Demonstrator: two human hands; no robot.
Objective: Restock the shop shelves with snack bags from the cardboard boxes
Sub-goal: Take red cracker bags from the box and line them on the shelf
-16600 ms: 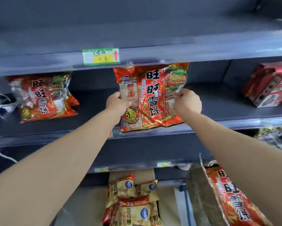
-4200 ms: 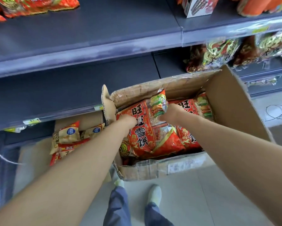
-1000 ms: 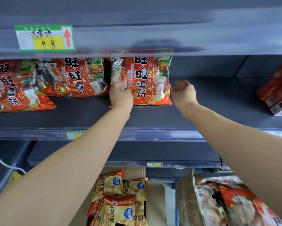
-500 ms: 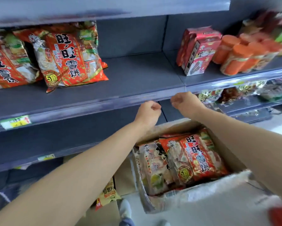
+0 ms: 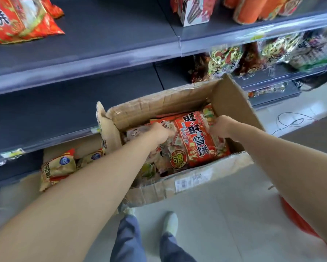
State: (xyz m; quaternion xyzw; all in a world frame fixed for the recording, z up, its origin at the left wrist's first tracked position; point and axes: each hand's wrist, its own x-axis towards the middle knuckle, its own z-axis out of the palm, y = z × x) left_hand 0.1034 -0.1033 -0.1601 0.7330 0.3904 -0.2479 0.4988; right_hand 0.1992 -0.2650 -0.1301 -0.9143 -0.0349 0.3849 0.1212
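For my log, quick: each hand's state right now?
Left hand: grips the red snack bag, left edge.
Right hand: grips the same bag, right edge.

The cardboard box point(image 5: 196, 179) stands on the floor point(image 5: 225, 214) before our shelves point(image 5: 102, 59); the snack bag point(image 5: 198, 142) lies uppermost in it, between our left hand point(image 5: 160, 132) and right hand point(image 5: 220, 127). Packets point(image 5: 57, 166) lie left of the box.

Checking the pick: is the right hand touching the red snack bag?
Touching. The head view shows the right hand gripping the red snack bag at its far right corner.
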